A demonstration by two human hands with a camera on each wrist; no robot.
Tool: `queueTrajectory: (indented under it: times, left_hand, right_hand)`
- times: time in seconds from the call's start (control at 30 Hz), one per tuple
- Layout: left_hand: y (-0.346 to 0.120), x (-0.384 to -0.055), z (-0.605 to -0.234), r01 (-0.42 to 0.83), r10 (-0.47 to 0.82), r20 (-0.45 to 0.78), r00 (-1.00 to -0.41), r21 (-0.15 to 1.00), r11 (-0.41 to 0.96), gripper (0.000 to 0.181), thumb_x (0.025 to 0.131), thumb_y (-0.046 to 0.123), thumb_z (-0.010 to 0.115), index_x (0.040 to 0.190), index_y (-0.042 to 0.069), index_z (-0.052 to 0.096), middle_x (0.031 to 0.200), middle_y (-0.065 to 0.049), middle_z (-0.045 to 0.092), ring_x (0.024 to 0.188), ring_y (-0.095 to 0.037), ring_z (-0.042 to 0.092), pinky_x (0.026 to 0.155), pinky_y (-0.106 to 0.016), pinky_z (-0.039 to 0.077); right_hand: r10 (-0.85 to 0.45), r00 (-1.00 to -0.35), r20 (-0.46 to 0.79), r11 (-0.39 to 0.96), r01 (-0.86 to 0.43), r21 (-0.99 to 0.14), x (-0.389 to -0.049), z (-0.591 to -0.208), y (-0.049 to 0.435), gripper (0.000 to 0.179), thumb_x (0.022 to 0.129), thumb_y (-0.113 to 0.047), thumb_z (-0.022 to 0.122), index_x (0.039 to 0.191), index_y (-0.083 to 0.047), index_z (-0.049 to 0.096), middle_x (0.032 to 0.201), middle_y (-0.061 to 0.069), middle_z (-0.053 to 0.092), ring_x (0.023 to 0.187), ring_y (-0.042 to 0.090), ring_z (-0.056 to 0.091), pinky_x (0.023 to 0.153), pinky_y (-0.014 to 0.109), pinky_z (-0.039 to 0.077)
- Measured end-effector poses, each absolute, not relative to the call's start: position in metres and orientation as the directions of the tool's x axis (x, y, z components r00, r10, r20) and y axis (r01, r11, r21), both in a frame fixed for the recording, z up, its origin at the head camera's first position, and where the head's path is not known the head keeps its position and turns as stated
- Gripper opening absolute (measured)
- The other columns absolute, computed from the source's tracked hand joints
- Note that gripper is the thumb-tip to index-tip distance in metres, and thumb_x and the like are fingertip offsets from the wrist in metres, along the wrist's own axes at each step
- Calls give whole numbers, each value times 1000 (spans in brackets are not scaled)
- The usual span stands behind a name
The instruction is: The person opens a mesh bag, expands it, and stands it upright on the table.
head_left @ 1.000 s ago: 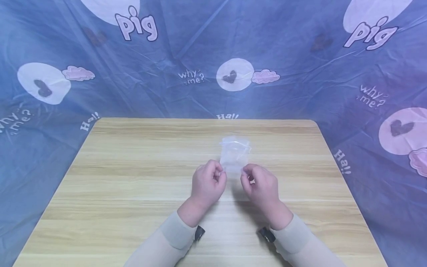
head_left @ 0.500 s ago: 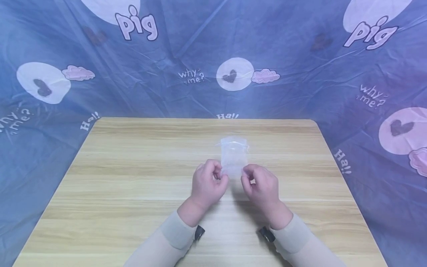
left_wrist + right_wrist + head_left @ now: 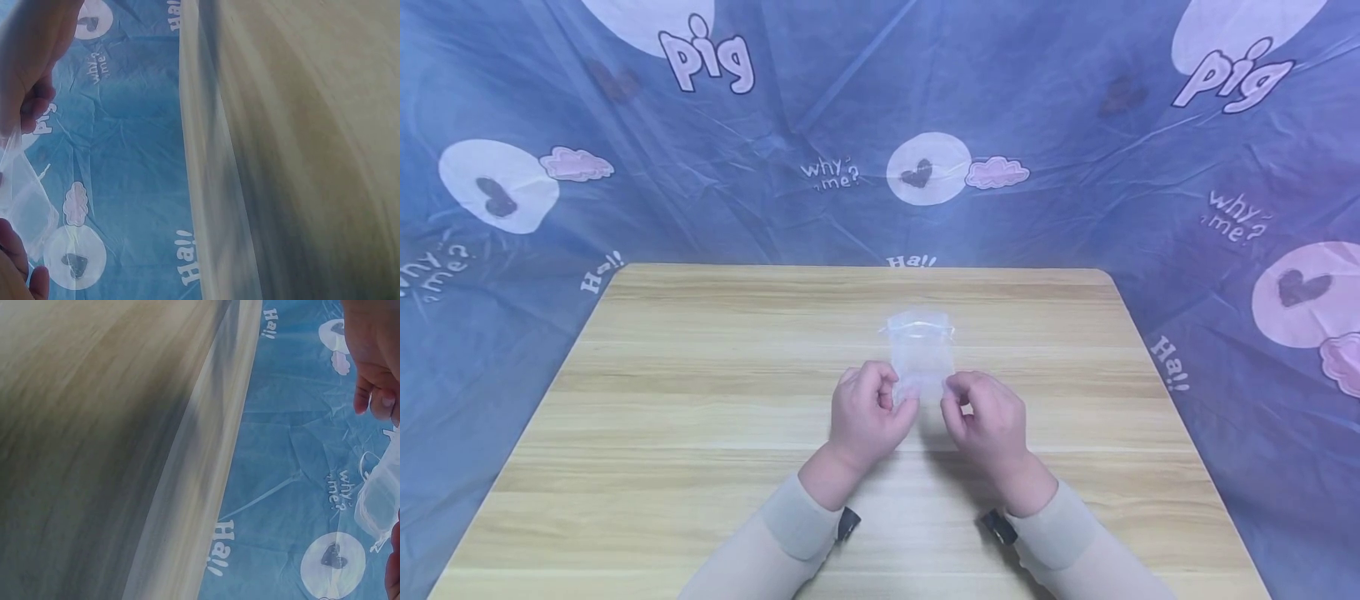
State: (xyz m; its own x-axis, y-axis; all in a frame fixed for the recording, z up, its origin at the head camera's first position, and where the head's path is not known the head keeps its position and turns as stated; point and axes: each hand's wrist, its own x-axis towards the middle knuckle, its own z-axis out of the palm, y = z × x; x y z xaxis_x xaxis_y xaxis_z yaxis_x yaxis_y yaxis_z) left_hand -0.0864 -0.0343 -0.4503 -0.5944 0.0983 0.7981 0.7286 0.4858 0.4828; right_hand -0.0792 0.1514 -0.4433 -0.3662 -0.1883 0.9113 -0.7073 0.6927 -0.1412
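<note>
Sheer white bag (image 3: 922, 354), left grip (image 3: 867, 418) and right grip (image 3: 991, 421) each pinching its near end; looks flimsy, so light, level, even tension should best guard against puckering.

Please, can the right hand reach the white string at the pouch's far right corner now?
Probably yes: nothing visible stands between the right hand and the white string. It pinches the sheer pouch by a near corner, so it likely must let go first.
</note>
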Motion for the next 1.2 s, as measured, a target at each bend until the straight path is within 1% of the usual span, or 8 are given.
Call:
queueTrajectory:
  times: [0.23, 0.43, 0.5, 0.67, 0.73, 0.87, 0.97, 1.2]
  left_hand:
    - [-35, -86, -450, 723, 104, 801, -590, 467, 509, 13, 79, 2, 64, 90, 4, 56, 59, 4, 49, 50, -11, 45, 59, -36, 42]
    - [-35, -86, -451, 734, 84, 823, -562, 450, 508, 11, 82, 3, 64, 89, 4, 55, 59, 4, 47, 50, -11, 42, 57, -35, 39]
    - [-34, -87, -451, 747, 84, 834, -545, 437, 502, 11, 83, 3, 64, 88, 5, 54, 59, 4, 47, 50, -10, 42, 58, -35, 40]
    - [-33, -89, -452, 779, 91, 863, -496, 396, 487, 14, 79, 4, 65, 88, 7, 54, 58, 5, 47, 49, -9, 43, 59, -35, 44]
    - [-32, -89, -452, 782, 91, 867, -490, 391, 485, 16, 78, 4, 66, 88, 6, 54, 58, 5, 47, 49, -9, 43, 58, -35, 43]
    - [-32, -87, -450, 767, 87, 857, -507, 403, 499, 15, 80, 4, 66, 88, 6, 53, 58, 4, 49, 49, -10, 45, 59, -36, 43]
    - [-33, -86, -449, 752, 96, 848, -522, 404, 520, 11, 84, 3, 64, 87, 6, 54, 59, 3, 49, 51, -12, 46, 64, -39, 46]
    - [-35, -84, -448, 735, 119, 843, -525, 378, 562, 4, 87, 4, 58, 87, 6, 55, 59, 3, 48, 51, -14, 46, 69, -43, 50]
  right_hand:
    - [-198, -339, 920, 687, -717, -116, -78, -444, 152, 9, 86, -3, 57, 85, 0, 65, 67, 5, 64, 51, 18, 59, 45, 32, 52]
    - [-184, -318, 930, 689, -717, -108, -78, -444, 153, 11, 88, -6, 58, 84, 1, 65, 68, 6, 63, 52, 20, 58, 44, 34, 51]
    - [-172, -343, 923, 687, -713, -137, -76, -443, 153, 15, 91, -11, 60, 88, 3, 65, 69, 7, 65, 52, 20, 59, 45, 35, 52]
    - [-144, -446, 883, 642, -721, -260, -74, -440, 152, 31, 100, -22, 62, 105, 9, 64, 70, 6, 66, 54, 19, 61, 46, 35, 52]
    - [-148, -453, 879, 634, -726, -267, -74, -439, 152, 31, 102, -21, 61, 108, 9, 63, 70, 6, 65, 54, 19, 60, 47, 34, 52]
    - [-170, -390, 905, 658, -729, -190, -75, -440, 150, 27, 102, -17, 60, 105, 10, 64, 69, 7, 64, 52, 20, 60, 46, 32, 51]
    - [-178, -345, 922, 688, -713, -135, -77, -441, 151, 22, 97, -11, 59, 103, 9, 66, 67, 7, 64, 50, 20, 59, 42, 32, 49]
    - [-185, -295, 937, 759, -648, -55, -77, -442, 151, 18, 86, -3, 59, 98, 7, 68, 67, 8, 66, 47, 21, 58, 38, 36, 46]
